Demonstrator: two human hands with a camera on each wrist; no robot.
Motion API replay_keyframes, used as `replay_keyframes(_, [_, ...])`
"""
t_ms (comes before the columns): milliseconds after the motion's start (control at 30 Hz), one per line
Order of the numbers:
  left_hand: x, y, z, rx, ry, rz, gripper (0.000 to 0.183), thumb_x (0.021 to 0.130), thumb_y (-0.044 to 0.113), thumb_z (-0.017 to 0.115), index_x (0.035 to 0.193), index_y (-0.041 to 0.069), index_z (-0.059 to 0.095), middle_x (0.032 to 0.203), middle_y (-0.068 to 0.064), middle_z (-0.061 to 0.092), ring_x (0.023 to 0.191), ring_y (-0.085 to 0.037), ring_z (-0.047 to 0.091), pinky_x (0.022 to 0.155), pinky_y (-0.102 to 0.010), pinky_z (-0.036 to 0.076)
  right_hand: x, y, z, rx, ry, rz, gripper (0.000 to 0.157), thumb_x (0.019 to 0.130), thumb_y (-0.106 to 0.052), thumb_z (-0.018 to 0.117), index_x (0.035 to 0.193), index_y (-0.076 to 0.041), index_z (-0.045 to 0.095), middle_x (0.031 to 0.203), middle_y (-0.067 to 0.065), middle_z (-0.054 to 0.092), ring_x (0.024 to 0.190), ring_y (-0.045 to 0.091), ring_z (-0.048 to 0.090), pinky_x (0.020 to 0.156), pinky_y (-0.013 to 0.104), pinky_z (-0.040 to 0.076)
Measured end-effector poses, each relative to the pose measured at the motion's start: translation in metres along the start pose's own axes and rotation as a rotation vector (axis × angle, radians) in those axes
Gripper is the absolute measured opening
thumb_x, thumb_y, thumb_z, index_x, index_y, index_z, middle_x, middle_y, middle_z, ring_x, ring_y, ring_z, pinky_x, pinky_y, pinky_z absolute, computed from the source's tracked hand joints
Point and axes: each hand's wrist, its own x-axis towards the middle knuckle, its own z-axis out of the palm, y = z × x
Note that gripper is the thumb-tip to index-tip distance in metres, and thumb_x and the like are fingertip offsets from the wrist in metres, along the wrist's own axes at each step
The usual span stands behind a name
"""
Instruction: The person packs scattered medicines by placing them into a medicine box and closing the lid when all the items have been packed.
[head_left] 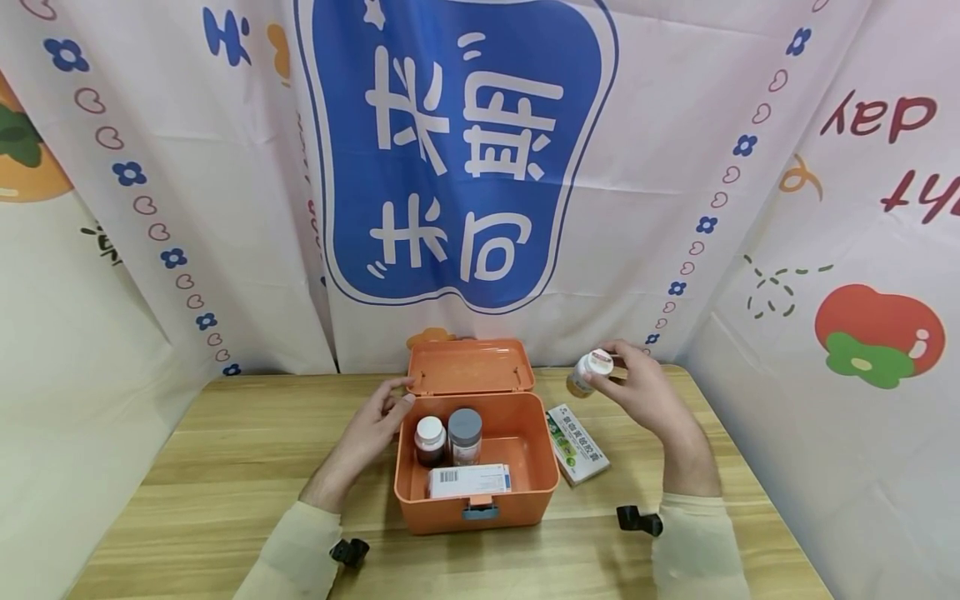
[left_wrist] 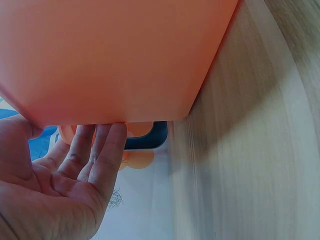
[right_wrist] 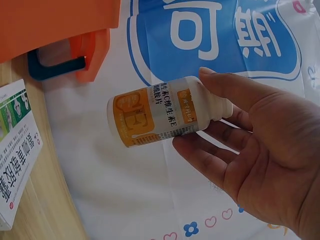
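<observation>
My right hand holds a white pill bottle with an orange and silver label, gripping it near the cap between thumb and fingers. The bottle is tilted and raised above the table's back right part. An orange lidded box stands with its lid up. At the box's back left corner, my left hand touches it; in the left wrist view the fingers reach fairly straight behind the wall. Inside the box are a brown bottle with a white cap, a grey-capped bottle and a white medicine carton.
Flat on the wooden table, right of the orange box, lies a white and green medicine carton. A blue-grey latch is on the box's front. Printed cloth hangs behind the table and at its sides.
</observation>
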Motion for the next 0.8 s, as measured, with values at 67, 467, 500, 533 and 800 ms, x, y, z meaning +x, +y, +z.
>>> replay_keyframes(67, [0.002, -0.003, 0.000, -0.002, 0.002, -0.007, 0.045, 0.112, 0.027, 0.052, 0.153, 0.009, 0.049, 0.124, -0.025, 0.069, 0.101, -0.027, 0.068, 0.079, -0.030, 0.059, 0.001, -0.004, 0.001, 0.017, -0.009, -0.011, 0.046, 0.099, -0.027, 0.076, 0.137, -0.007, 0.059, 0.129, 0.014, 0.066, 0.129, 0.041, 0.067, 0.102, 0.050, 0.061])
replay_keyframes(467, [0.021, -0.040, 0.005, 0.023, 0.036, 0.013, 0.048, 0.111, 0.042, 0.052, 0.154, 0.022, 0.049, 0.125, -0.019, 0.070, 0.101, -0.022, 0.066, 0.080, -0.030, 0.057, 0.003, -0.024, 0.009, 0.090, -0.039, -0.086, 0.044, 0.096, -0.020, 0.079, 0.133, -0.006, 0.061, 0.125, 0.012, 0.068, 0.118, 0.029, 0.069, 0.104, 0.049, 0.060])
replay_keyframes(500, [0.021, -0.040, 0.005, 0.023, 0.037, 0.014, 0.048, 0.111, 0.043, 0.052, 0.154, 0.022, 0.049, 0.125, -0.019, 0.070, 0.101, -0.022, 0.066, 0.079, -0.030, 0.057, 0.003, -0.026, 0.010, 0.092, -0.041, -0.090, 0.043, 0.096, -0.020, 0.079, 0.132, -0.007, 0.061, 0.124, 0.012, 0.068, 0.117, 0.028, 0.068, 0.104, 0.048, 0.061])
replay_keyframes(533, [0.021, -0.040, 0.005, 0.023, 0.037, 0.013, 0.047, 0.111, 0.042, 0.052, 0.154, 0.022, 0.049, 0.124, -0.019, 0.070, 0.101, -0.022, 0.066, 0.079, -0.030, 0.057, 0.003, -0.027, 0.011, 0.096, -0.042, -0.093, 0.043, 0.096, -0.020, 0.080, 0.132, -0.007, 0.061, 0.124, 0.012, 0.068, 0.116, 0.027, 0.068, 0.103, 0.047, 0.061])
replay_keyframes(800, [0.012, -0.021, 0.003, 0.015, 0.017, -0.002, 0.046, 0.112, 0.033, 0.051, 0.154, 0.013, 0.048, 0.121, -0.023, 0.069, 0.098, -0.023, 0.066, 0.078, -0.030, 0.057, 0.002, -0.041, 0.015, 0.082, -0.053, -0.108, 0.040, 0.096, -0.023, 0.080, 0.130, -0.012, 0.062, 0.125, 0.007, 0.067, 0.117, 0.025, 0.067, 0.103, 0.047, 0.061])
